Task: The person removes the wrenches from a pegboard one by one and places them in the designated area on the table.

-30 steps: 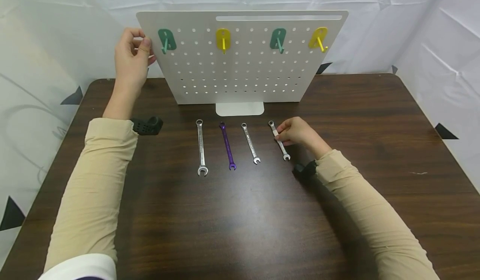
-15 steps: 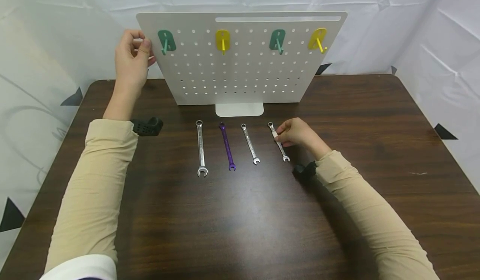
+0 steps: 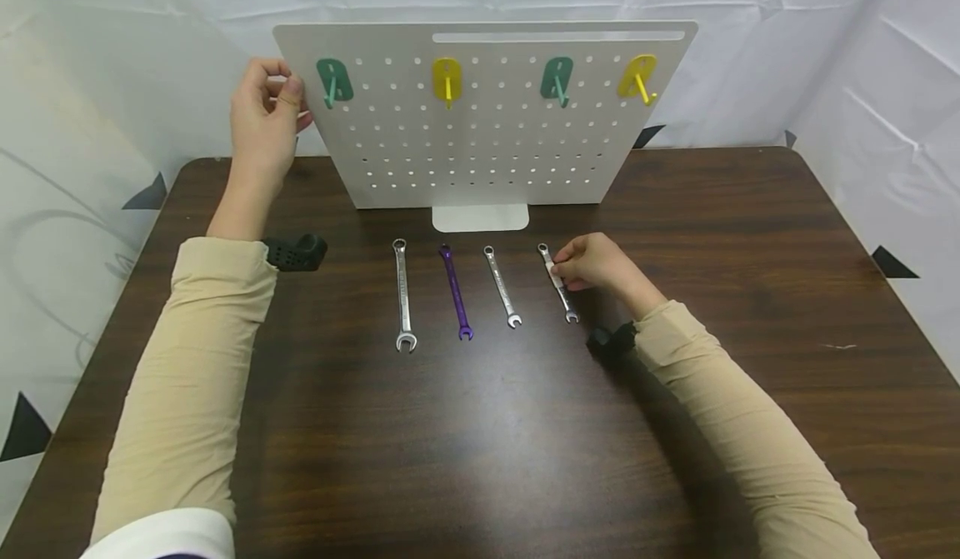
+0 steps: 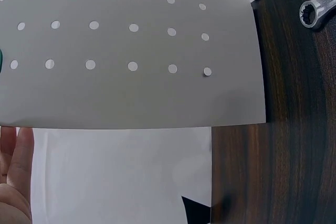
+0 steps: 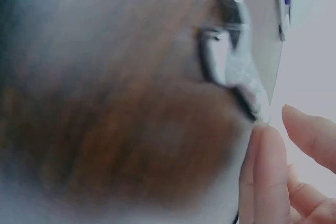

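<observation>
My left hand grips the left edge of a white pegboard, its thumb in front and some fingers hidden behind. In the left wrist view its fingers show at that edge. My right hand pinches the shaft of the rightmost silver combination wrench, which lies low over the table with its open end toward me. The right wrist view shows this wrench blurred at the fingertips. To its left lie another small silver wrench, a purple wrench and a longer silver wrench.
Two green hooks and two yellow hooks sit along the pegboard's upper part. The board leans on a white foot near the back of the dark wooden table. White sheeting hangs behind and beside it.
The rightmost wrench has shifted very slightly, its open end a little nearer me. The left hand keeps its place on the pegboard, and the other wrenches have not moved.
</observation>
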Demonstrator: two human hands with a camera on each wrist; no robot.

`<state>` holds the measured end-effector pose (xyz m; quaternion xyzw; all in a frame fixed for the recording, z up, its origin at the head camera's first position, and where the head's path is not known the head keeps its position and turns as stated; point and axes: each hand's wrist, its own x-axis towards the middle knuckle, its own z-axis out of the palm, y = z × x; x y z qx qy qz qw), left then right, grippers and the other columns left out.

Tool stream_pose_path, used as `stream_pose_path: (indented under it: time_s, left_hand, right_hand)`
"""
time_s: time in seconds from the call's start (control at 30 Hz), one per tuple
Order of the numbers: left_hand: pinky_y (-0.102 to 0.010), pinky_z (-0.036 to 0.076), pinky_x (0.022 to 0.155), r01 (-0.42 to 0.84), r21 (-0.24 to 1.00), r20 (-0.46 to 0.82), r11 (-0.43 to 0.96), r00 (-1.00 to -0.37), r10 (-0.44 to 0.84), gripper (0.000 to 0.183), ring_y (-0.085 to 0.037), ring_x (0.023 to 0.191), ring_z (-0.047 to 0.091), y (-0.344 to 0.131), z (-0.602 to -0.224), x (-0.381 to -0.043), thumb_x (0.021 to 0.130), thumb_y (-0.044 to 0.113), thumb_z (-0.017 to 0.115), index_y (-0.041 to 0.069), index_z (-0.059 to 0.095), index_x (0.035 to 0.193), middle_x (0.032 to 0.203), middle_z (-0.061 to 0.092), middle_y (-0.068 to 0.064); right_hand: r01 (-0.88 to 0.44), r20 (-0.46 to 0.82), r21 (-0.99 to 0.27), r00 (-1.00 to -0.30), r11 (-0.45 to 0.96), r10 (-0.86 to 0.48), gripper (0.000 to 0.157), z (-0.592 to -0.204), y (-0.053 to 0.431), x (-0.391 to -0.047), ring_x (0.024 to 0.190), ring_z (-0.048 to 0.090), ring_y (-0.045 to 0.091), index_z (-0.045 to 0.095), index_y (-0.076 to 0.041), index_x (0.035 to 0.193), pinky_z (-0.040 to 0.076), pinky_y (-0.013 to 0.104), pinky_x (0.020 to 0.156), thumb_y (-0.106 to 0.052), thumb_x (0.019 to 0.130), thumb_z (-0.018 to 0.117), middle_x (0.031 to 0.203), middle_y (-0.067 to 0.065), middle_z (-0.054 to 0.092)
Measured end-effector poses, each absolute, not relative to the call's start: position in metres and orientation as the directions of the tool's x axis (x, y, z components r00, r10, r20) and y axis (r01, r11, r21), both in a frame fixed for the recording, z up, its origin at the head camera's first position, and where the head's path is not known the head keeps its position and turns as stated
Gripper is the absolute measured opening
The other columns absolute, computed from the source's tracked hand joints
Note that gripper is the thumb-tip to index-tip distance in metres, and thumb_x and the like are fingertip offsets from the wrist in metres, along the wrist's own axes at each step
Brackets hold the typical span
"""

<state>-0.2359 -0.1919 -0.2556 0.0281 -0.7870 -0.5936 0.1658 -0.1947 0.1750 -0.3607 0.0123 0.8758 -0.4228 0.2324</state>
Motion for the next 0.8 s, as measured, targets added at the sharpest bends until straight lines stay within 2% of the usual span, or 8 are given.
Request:
stream_pose_path:
  time_s: [0.17,0.23,0.33,0.4,0.57,0.7,0.8]
  left_hand:
    - [-0.022,0.055,0.090,0.154,0.944,0.227,0.292,-0.944,-0.238,0.009,-0.002,0.082,0.056,-0.193,-0.257,-0.239,0.097,0.027,0.048,0.020,0.052,0.100,0.090,0.047,0.008]
    - [-0.022,0.055,0.091,0.152,0.944,0.225,0.292,-0.945,-0.236,0.007,-0.002,0.082,0.056,-0.193,-0.257,-0.239,0.097,0.027,0.048,0.021,0.051,0.100,0.090,0.047,0.007]
    - [-0.024,0.055,0.093,0.151,0.945,0.224,0.290,-0.945,-0.236,0.003,-0.002,0.081,0.057,-0.194,-0.257,-0.239,0.097,0.025,0.049,0.024,0.051,0.097,0.089,0.047,0.007]
    - [-0.026,0.054,0.094,0.150,0.946,0.223,0.287,-0.944,-0.242,0.004,-0.002,0.081,0.057,-0.194,-0.256,-0.238,0.097,0.024,0.050,0.022,0.052,0.098,0.089,0.047,0.007]
    - [-0.023,0.055,0.091,0.142,0.943,0.222,0.300,-0.942,-0.253,0.012,-0.002,0.082,0.057,-0.193,-0.255,-0.238,0.097,0.022,0.052,0.016,0.057,0.106,0.090,0.051,0.009]
    - [-0.020,0.054,0.088,0.132,0.925,0.230,0.356,-0.940,-0.251,0.023,-0.003,0.089,0.057,-0.194,-0.259,-0.237,0.098,0.024,0.052,0.017,0.058,0.119,0.103,0.056,0.009]
    - [-0.023,0.051,0.090,0.109,0.892,0.243,0.438,-0.934,-0.262,0.035,-0.008,0.103,0.056,-0.199,-0.263,-0.234,0.099,0.031,0.049,0.020,0.051,0.132,0.123,0.056,0.003]
  right_hand:
    - [0.186,-0.350,-0.759,-0.925,0.623,-0.150,0.027,-0.352,0.180,-0.198,0.063,0.060,0.004,0.058,0.011,0.112,0.057,0.017,0.062,-0.009,0.093,0.058,0.090,0.014,0.067]
    - [0.173,-0.317,-0.783,-0.937,0.598,-0.144,0.030,-0.346,0.183,-0.200,0.063,0.060,0.003,0.056,0.013,0.114,0.058,0.018,0.063,-0.010,0.095,0.056,0.091,0.015,0.067]
    - [0.152,-0.256,-0.827,-0.959,0.541,-0.121,0.034,-0.334,0.188,-0.202,0.062,0.061,0.001,0.052,0.015,0.118,0.059,0.019,0.065,-0.012,0.097,0.052,0.082,0.008,0.066]
    - [0.128,-0.201,-0.856,-0.975,0.502,-0.095,0.038,-0.325,0.192,-0.202,0.061,0.060,-0.001,0.049,0.017,0.122,0.059,0.019,0.066,-0.012,0.099,0.049,0.075,-0.001,0.062]
    - [0.066,-0.047,-0.889,-0.998,0.453,0.052,0.040,-0.307,0.205,-0.203,0.058,0.059,-0.005,0.047,0.014,0.125,0.055,0.012,0.060,-0.017,0.100,0.044,0.068,-0.014,0.055]
    - [0.034,0.067,-0.891,-0.977,0.453,0.204,0.033,-0.298,0.213,-0.204,0.057,0.058,-0.008,0.052,0.006,0.117,0.053,0.009,0.057,-0.020,0.099,0.045,0.068,-0.016,0.055]
    - [0.030,0.147,-0.853,-0.944,0.521,0.295,0.033,-0.292,0.219,-0.204,0.062,0.055,-0.010,0.055,0.000,0.119,0.050,0.007,0.061,-0.024,0.099,0.044,0.080,-0.010,0.060]
